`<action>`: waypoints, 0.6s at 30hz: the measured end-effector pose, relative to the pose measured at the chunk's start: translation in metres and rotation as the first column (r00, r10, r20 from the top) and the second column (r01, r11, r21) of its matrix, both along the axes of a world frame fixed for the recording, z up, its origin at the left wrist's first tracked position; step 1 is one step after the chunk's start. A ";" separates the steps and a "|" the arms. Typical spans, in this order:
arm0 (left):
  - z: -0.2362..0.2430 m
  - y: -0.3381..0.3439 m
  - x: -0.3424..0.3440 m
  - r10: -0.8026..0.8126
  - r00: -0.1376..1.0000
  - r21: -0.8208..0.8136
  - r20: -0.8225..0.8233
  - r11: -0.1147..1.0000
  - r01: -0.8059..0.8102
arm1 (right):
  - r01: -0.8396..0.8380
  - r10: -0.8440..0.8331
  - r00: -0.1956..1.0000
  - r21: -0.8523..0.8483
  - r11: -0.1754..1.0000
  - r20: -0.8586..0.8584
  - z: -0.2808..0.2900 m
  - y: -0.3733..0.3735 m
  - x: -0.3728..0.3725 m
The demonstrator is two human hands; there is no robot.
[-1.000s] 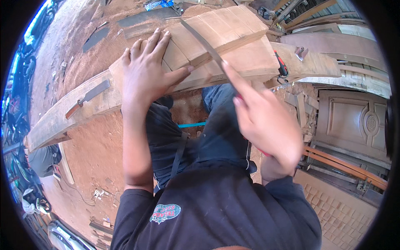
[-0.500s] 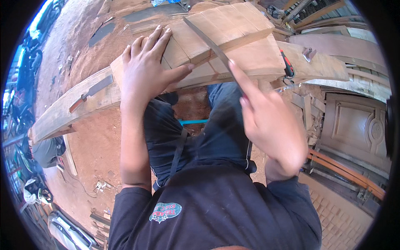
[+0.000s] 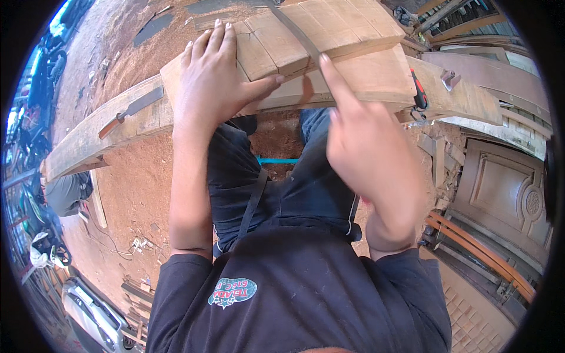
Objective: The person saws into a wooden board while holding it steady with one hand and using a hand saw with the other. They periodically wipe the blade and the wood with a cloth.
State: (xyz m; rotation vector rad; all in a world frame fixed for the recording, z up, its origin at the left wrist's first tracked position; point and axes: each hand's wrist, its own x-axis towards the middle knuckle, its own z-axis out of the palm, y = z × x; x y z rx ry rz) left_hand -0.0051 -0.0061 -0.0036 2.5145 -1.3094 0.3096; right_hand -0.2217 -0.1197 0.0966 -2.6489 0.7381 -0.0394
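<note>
My right hand [image 3: 371,147] is wrapped round the hidden handle of a handsaw, its index finger stretched along the dark, narrow blade [image 3: 297,34]. That blade lies across a thick pale wooden block [image 3: 335,26], whose top carries several straight crosswise lines or cuts. Pressed on the block's left end is my left hand [image 3: 209,82], fingers spread and thumb along the near edge. Beneath the block, a wide board [image 3: 376,79] rests on a long curved wooden beam [image 3: 141,120] in front of my knees.
On the beam's left part lies a flat-bladed chisel [image 3: 129,112] with a wooden handle. A red and black handled tool [image 3: 419,94] and a small metal piece [image 3: 451,80] lie on its right. A carved door panel [image 3: 500,188] stands at right. Sawdust covers the ground.
My right hand has drawn back toward me and the saw blade has slid nearer with it. My left hand stays on the block. The whole view has shifted slightly.
</note>
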 end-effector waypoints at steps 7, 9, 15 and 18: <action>0.002 0.002 0.000 0.000 1.000 -0.001 0.013 1.000 0.000 | -0.037 0.033 0.999 0.119 0.992 0.033 -0.016 -0.018 0.015; 0.002 0.002 0.000 -0.002 1.000 -0.006 0.001 1.000 0.002 | -0.041 0.033 0.997 0.134 0.990 0.063 -0.016 -0.018 0.017; 0.001 0.002 -0.001 0.011 1.000 0.003 -0.016 1.000 -0.011 | -0.045 0.037 0.996 0.089 0.995 0.085 -0.019 -0.022 0.011; 0.003 0.003 -0.002 0.016 1.000 0.005 -0.006 1.000 -0.016 | -0.045 0.036 0.998 0.167 0.985 0.059 0.005 -0.016 -0.023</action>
